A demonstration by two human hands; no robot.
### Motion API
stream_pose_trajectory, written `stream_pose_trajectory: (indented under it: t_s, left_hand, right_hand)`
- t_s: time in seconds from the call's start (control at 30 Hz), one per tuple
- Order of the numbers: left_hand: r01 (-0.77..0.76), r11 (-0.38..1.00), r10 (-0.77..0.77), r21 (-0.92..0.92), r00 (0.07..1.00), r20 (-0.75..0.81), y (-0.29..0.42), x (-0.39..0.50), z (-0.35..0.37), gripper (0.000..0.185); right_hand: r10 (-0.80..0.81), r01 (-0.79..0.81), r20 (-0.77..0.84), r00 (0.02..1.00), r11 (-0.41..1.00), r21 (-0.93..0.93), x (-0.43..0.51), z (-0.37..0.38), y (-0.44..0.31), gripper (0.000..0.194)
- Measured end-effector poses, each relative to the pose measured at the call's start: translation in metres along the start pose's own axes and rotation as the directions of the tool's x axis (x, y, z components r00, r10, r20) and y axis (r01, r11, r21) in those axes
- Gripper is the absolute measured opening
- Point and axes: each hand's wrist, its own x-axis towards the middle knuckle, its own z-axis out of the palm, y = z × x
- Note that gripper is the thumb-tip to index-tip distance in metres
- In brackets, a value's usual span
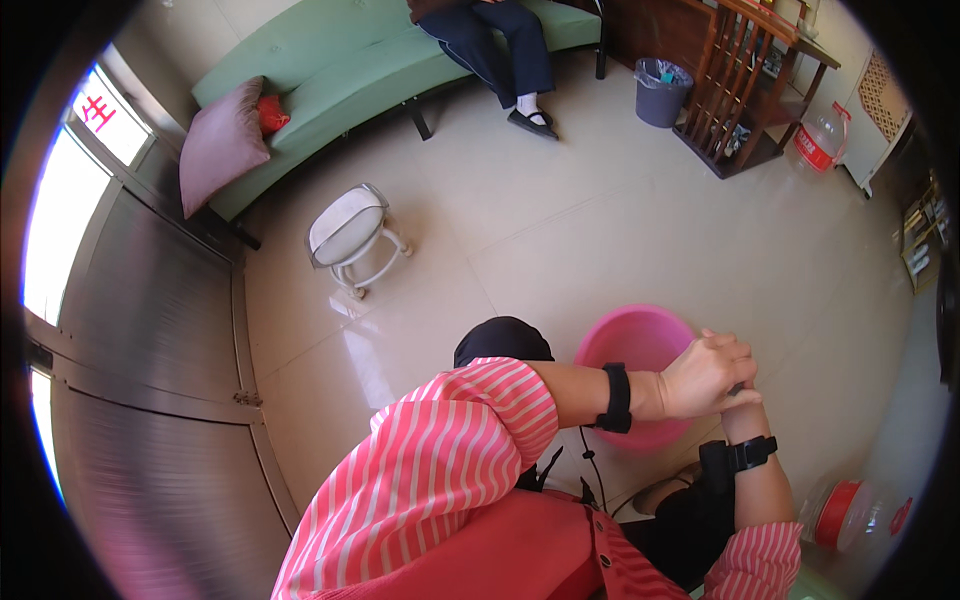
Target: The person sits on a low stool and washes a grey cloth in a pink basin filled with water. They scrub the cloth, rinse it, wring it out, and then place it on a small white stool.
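My left hand point(705, 377) lies over my right hand point(741, 409), at the right side of a pink plastic basin point(630, 334). The left fingers curl, and most of the right hand is hidden beneath them. A small dark thing point(736, 388) shows between the hands, too little of it to name or to tell which hand holds it. The basin stands on the floor, partly covered by my left forearm. Black straps circle both wrists, and a dark cord point(596, 465) hangs below the left one.
A white wheeled stool point(349, 225) stands on the tiled floor point(525, 225). On a green sofa point(352, 82) sits a person point(487, 45). A metal door point(161, 277) is at left. Large plastic bottles point(840, 514), a lined bin point(660, 101) and a wooden stand point(731, 82) are at right.
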Motion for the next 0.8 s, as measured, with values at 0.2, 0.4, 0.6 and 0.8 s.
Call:
stream_pose_trajectory:
  t_s: [0.2, 0.4, 0.6, 0.8]
  left_hand:
    - [-0.101, 0.994, 0.098, 0.042, 0.993, 0.060, 0.003, -0.006, 0.002, 0.020]
    - [-0.363, 0.925, 0.379, -0.110, 0.903, 0.205, 0.008, -0.019, 0.018, 0.023]
    - [-0.446, 0.873, 0.484, -0.195, 0.843, 0.237, 0.005, -0.026, 0.022, 0.022]
    - [-0.496, 0.822, 0.562, -0.280, 0.784, 0.262, -0.001, -0.032, 0.027, 0.021]
  right_hand:
    - [0.164, -0.152, -0.052, 0.985, 0.972, 0.180, -0.024, 0.026, -0.008, 0.021]
    - [0.710, -0.684, 0.093, 0.699, 0.623, 0.380, -0.008, 0.031, -0.017, 0.034]
    - [0.733, -0.725, 0.007, 0.680, 0.670, 0.161, -0.002, 0.036, -0.031, 0.031]
    - [0.643, -0.638, 0.039, 0.765, 0.765, -0.090, -0.001, 0.034, -0.029, 0.035]
